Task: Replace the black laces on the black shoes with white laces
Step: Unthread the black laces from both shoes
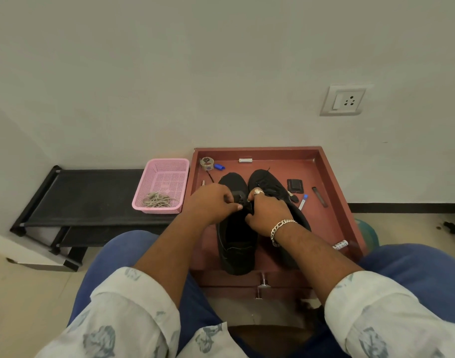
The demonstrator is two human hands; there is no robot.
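- Two black shoes are sitting side by side in a red tray, toes pointing away from the person and heels toward them, so each shoe's long axis is running straight out from the body.
- The left shoe is the one being worked on; its open mouth is facing up and its lace area is lying just beyond that opening, under both hands.
- The left hand is coming in from the shoe's left side, fingers curled and pinching something black at the lace area. Whether that is the lace or the tongue is too dark to tell.
- The right hand, wearing a ring and a bracelet, is reaching across from the right, fingers also curled and gripping the same black spot.
- Both hands are meeting over the shoe's middle line, equally near, and touching or almost touching each other.
- The right shoe is lying just beside, partly hidden by the right forearm, its black lace seemingly not yet removed.
- Judging from this, any lace would need pulling up and toward the person, across the shoe's length.
- The tray is also holding small items: a tape measure, a pen, a dark case.
- A pink basket is sitting to the left of the tray on a black rack, well apart from the hands, holding a pale tangle that looks like the white laces.
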